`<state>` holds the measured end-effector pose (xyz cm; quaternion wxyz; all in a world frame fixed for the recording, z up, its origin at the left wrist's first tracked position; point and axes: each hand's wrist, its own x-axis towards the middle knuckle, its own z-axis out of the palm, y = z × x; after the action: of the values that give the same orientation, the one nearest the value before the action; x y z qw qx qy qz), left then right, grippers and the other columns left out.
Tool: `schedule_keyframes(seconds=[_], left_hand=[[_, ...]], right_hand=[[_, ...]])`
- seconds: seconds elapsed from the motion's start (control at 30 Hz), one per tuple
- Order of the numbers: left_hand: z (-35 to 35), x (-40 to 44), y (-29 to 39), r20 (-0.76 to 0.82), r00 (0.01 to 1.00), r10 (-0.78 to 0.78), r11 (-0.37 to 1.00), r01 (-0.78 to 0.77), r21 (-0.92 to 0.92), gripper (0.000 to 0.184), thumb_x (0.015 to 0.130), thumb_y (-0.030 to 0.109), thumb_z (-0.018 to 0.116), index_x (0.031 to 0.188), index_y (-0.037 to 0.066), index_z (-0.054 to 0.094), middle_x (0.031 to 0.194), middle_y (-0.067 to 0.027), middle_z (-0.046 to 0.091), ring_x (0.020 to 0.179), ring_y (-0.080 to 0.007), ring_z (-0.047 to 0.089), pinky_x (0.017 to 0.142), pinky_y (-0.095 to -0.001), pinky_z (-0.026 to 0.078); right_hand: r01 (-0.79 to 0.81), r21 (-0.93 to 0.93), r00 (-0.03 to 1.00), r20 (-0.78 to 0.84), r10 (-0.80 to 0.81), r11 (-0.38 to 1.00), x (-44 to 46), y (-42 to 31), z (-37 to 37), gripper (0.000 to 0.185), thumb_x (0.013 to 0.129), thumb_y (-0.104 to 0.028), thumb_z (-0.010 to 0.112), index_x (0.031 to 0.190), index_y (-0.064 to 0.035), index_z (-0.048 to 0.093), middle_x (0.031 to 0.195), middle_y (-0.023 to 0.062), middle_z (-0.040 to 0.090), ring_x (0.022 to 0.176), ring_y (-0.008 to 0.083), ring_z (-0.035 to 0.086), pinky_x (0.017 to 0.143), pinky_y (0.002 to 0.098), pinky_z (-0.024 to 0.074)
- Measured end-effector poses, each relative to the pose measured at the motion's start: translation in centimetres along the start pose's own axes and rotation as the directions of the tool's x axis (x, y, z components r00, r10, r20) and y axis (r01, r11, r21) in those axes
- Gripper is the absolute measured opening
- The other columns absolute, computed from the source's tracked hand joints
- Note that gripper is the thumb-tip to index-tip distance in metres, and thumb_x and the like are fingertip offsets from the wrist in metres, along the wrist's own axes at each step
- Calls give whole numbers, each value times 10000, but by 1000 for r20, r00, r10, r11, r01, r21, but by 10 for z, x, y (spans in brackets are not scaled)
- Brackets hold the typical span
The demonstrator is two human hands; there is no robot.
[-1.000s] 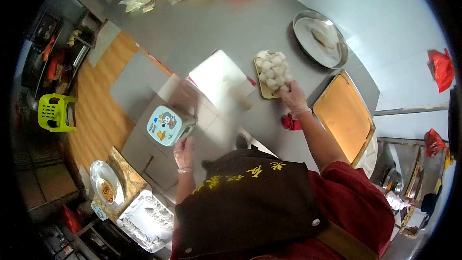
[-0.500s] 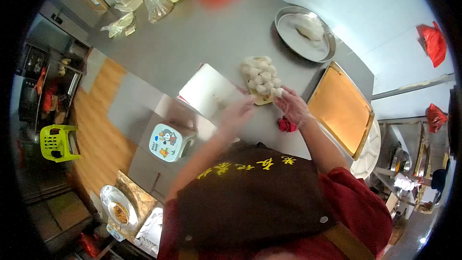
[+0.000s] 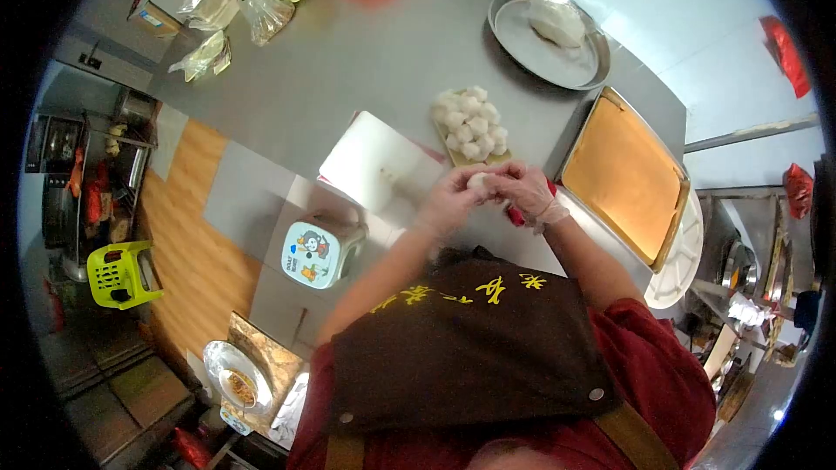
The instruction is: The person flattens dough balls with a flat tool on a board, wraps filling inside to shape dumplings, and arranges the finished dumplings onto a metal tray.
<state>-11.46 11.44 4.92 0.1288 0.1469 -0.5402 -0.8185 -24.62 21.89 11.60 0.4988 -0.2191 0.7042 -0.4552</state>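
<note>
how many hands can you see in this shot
2: the left hand and the right hand, together at a small white piece, on the wearer's side of the pale yellow tray. None seems hidden, though some fingers are.

Light is brightest through the middle and upper right, where the pale wall [image 3: 688,43] glows bluish and the grey bench [image 3: 366,61] has a soft sheen; the kitchen equipment [image 3: 61,144] at far left sinks into gloom. The white block [image 3: 370,152] near the centre is washed nearly blank. Glints catch the round pan [image 3: 525,35], with a soft shadow along its lower left. Slight blur softens the hands [image 3: 522,189] (the left more than the right). Fisheye distortion bows the bench's edge, and black fills the corners.
</note>
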Motion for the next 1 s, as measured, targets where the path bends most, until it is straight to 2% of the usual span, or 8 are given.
schedule_keyframes(seconds=[0.27, 0.4, 0.47, 0.53, 0.67, 0.7, 0.77, 1.0], left_hand=[[4, -16, 15, -134, 951, -278, 853, 181, -489, 332, 879, 116, 586, 1176, 8, 489, 1051, -91, 586, 910, -168, 606, 766, -267, 518], [0, -23, 17, -138, 989, 58, 988, -37, 149, 279, 894, 104, 556, 1159, 38, 498, 1041, -81, 581, 911, -164, 594, 767, -267, 517], [-3, -23, 15, -76, 970, 231, 924, -195, 329, 254, 902, 109, 543, 1146, 48, 503, 1029, -70, 579, 917, -164, 588, 776, -270, 515], [-2, -20, 19, -89, 966, -244, 791, 144, -594, 216, 903, 135, 545, 1108, 74, 516, 997, -44, 572, 901, -158, 579, 768, -276, 503], [-13, -14, -5, -44, 968, -246, 697, 145, -703, 249, 888, 149, 558, 1121, 90, 494, 975, -29, 560, 869, -150, 570, 759, -272, 479], [-21, -8, -32, -92, 995, -31, 956, 2, -295, 271, 883, 138, 546, 1140, 97, 471, 971, -25, 559, 861, -141, 561, 746, -269, 465], [-28, -8, -44, -40, 983, 177, 969, -167, 180, 296, 878, 128, 535, 1159, 104, 447, 967, -22, 557, 853, -132, 553, 734, -265, 451], [-17, -14, -9, 78, 976, 205, 929, -219, 300, 553, 882, 102, 443, 1389, 72, 224, 1120, -73, 508, 894, -154, 544, 728, -295, 454]], right_hand=[[2, 710, 993, -83, 81, 704, 11, 18, 17, 239, 820, -107, 644, 1001, 18, 551, 849, 54, 589, 638, 109, 551, 542, 210, 462], [381, 310, 923, -179, -340, 871, 41, 66, -6, 206, 827, -153, 619, 980, -18, 588, 955, 74, 594, 806, 124, 556, 688, 261, 466], [98, 635, 973, -223, 60, 766, 17, 12, -6, 259, 831, -105, 632, 1041, 10, 535, 897, 63, 575, 706, 122, 555, 620, 224, 471], [73, 507, 985, -170, 16, 859, 14, 13, -6, 297, 817, -100, 636, 1085, -12, 543, 921, 54, 570, 728, 115, 541, 662, 248, 466], [274, -67, 956, 130, -264, 959, 0, 4, 11, 367, 798, -129, 647, 1138, -34, 546, 930, 37, 578, 731, 97, 517, 671, 244, 447], [331, -189, 941, 144, -307, 925, -6, -4, 20, 384, 797, -155, 653, 1147, -36, 547, 922, 35, 584, 736, 92, 515, 662, 237, 442], [391, -281, 920, 146, -364, 876, -2, 7, 26, 415, 791, -208, 670, 1153, -44, 552, 909, 34, 594, 747, 85, 522, 646, 241, 446], [450, -349, 890, 104, -443, 822, 1, 18, 28, 311, 819, -190, 644, 1109, -95, 585, 882, 29, 611, 752, 98, 543, 667, 268, 461]])
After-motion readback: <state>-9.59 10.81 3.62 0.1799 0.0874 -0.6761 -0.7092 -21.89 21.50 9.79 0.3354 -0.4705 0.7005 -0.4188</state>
